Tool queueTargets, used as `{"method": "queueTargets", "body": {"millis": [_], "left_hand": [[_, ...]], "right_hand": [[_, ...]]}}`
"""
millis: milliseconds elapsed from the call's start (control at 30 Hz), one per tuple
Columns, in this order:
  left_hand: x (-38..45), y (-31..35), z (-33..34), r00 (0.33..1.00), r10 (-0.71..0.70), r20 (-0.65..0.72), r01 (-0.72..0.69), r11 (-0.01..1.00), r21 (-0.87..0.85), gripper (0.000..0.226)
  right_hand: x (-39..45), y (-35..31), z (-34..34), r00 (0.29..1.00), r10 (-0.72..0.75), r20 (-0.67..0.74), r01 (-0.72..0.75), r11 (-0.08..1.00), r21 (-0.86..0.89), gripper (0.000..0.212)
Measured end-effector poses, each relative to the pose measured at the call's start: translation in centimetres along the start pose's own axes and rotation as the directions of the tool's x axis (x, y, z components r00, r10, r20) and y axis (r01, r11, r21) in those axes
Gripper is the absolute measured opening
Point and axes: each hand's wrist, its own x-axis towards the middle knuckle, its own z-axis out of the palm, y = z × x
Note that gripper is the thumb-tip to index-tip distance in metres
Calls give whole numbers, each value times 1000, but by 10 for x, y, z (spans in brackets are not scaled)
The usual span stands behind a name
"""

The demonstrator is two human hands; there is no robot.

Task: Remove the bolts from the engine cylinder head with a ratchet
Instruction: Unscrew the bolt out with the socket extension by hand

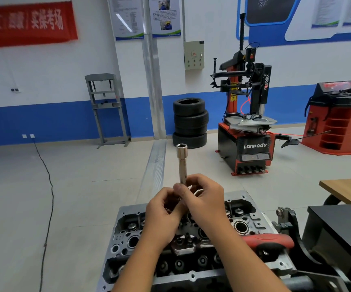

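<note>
Fingers (180, 189) of both hands clamp the lower end of a long socket (181, 163), held upright above the cylinder head (193, 245); left hand (164, 209) touches right hand (206, 199); red-handled ratchet (265, 240) lies across the head.

stacked tyres (190, 122), tyre changer (246, 114), red banner (28, 23)
</note>
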Motion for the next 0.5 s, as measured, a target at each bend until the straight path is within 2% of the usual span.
{"method": "queueTargets", "body": {"millis": [100,167,300,433,500], "left_hand": [[-2,4,1,996,48,81,-45,998,-35,25],[-3,8,2,990,62,130,-56,997,-55,31],[-2,4,3,997,41,64,-40,999,-25,34],[0,-1,3,1000,16,4,-16,999,-36,38],[-1,-1,3,1000,17,25,-16,999,-42,32]], "right_hand": [[1,0,0,999,26,-21,-25,1000,12,7],[1,0,-1,999,31,14,-30,999,-14,13],[0,0,-1,995,38,90,-35,999,-40,24],[-1,-1,-1,998,54,40,-54,999,1,11],[-2,0,-1,999,37,28,-36,999,-4,9]]}}
